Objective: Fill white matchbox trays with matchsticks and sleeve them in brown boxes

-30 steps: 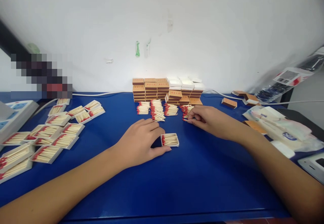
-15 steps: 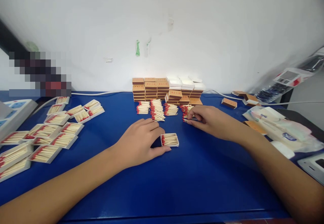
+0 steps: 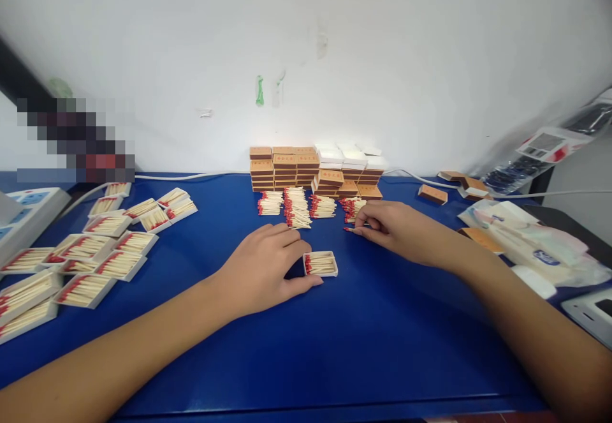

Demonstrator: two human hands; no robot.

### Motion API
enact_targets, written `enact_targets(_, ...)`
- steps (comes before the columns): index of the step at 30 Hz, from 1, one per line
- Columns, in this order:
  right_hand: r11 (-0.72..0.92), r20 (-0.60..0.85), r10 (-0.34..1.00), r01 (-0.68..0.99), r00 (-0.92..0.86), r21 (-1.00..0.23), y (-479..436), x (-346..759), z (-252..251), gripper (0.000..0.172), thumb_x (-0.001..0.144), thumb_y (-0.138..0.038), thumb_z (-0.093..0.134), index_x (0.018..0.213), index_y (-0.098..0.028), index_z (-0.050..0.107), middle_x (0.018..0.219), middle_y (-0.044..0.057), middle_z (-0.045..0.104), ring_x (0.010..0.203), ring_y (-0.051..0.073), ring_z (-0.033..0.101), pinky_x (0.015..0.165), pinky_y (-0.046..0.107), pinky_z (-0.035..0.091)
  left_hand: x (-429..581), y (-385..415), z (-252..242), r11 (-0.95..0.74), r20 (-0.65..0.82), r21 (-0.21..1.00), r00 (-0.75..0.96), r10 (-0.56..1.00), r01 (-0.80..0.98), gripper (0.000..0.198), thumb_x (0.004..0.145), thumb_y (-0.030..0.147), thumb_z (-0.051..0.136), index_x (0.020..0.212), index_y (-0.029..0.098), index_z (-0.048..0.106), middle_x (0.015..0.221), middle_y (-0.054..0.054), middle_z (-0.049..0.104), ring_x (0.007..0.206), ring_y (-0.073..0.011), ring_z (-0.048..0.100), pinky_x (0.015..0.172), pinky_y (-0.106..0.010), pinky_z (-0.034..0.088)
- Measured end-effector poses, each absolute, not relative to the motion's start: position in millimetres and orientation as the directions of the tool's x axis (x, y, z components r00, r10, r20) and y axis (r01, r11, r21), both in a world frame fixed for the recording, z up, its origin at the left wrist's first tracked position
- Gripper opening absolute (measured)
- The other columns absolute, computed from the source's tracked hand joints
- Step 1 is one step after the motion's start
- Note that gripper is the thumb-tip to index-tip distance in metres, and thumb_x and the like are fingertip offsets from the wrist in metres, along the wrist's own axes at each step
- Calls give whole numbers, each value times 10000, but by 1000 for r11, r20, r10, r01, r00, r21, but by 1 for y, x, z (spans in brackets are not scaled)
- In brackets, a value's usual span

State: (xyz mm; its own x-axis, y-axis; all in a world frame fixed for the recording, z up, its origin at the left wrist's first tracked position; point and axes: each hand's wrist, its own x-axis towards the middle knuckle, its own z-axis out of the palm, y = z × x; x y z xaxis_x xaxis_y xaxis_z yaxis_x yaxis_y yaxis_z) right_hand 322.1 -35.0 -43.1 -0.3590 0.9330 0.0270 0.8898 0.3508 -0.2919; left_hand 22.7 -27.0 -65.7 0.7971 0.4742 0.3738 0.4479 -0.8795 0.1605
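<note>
A small white matchbox tray (image 3: 321, 271), filled with red-tipped matches, lies on the blue table. My left hand (image 3: 268, 263) curves around its left end, thumb along the near edge and index finger at the far left corner, steadying it. At the rightmost of several loose match piles (image 3: 352, 206), my right hand (image 3: 387, 225) has thumb and forefinger closed in a pinch. A match (image 3: 349, 229) sticks out to the left from those fingertips, its red head showing. The remaining fingers are curled and hide part of the pile.
Stacked brown matchboxes (image 3: 285, 171) stand by the wall behind the piles. Several filled trays (image 3: 95, 244) cover the left side, near a power strip (image 3: 36, 215). To the right lie loose matchboxes (image 3: 433, 194), a tissue pack (image 3: 540, 244) and a plastic bottle (image 3: 521, 164).
My right thumb and fingertips have shifted slightly at the rightmost pile, around the match. My left hand and the tray have stayed in place.
</note>
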Motion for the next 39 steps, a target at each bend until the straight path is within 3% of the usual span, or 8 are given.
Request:
enact_targets(8, 371, 62, 926, 870, -372, -325, -38, 321, -38, 269, 1034, -401, 523, 865, -221, 627, 790, 41, 652, 692, 191, 567, 641, 313, 397, 23, -27, -66, -884, 384, 166, 797, 466, 436, 381, 970, 510, 716, 1080, 147, 750, 916, -38, 727, 888, -231, 672, 838, -406, 537)
enact_targets(13, 413, 80, 904, 809, -420, -419, -49, 304, -36, 296, 1054, -452, 558, 877, -228, 637, 739, 1, 594, 654, 166, 517, 608, 300, 377, 23, -26, -66, -885, 389, 166, 796, 463, 435, 366, 969, 510, 718, 1063, 157, 750, 933, -42, 734, 886, -229, 676, 836, -391, 526)
enact_targets(19, 448, 61, 871, 738, -487, -506, -66, 274, -38, 176, 1061, -339, 575, 941, -223, 629, 817, -4, 609, 699, 155, 519, 636, 295, 381, 25, -26, -66, -888, 395, 160, 797, 458, 431, 355, 960, 499, 732, 1050, 155, 744, 913, -37, 728, 871, -227, 668, 808, -381, 512)
enact_targets(25, 449, 84, 874, 727, -479, -519, -68, 270, -38, 175, 1074, -328, 542, 945, -225, 599, 856, 6, 613, 732, 160, 533, 660, 300, 394, 25, -27, -65, -888, 394, 165, 797, 457, 428, 348, 960, 497, 733, 1034, 157, 736, 908, -38, 730, 868, -225, 669, 806, -374, 510)
enact_targets(30, 434, 178, 900, 786, -397, -440, -59, 291, -32, 228, 1072, -385, 524, 939, -222, 612, 847, 33, 625, 736, 182, 547, 664, 317, 408, 24, -28, -66, -886, 394, 161, 795, 461, 434, 364, 980, 511, 700, 1064, 159, 742, 964, -44, 747, 901, -227, 670, 840, -394, 520)
enact_targets(39, 446, 67, 873, 734, -483, -512, -75, 270, -28, 205, 1069, -365, 530, 937, -235, 616, 892, 28, 667, 736, 172, 575, 657, 307, 421, 24, -28, -66, -887, 386, 176, 799, 462, 428, 384, 982, 529, 691, 1042, 153, 743, 917, -43, 729, 865, -221, 656, 784, -384, 507)
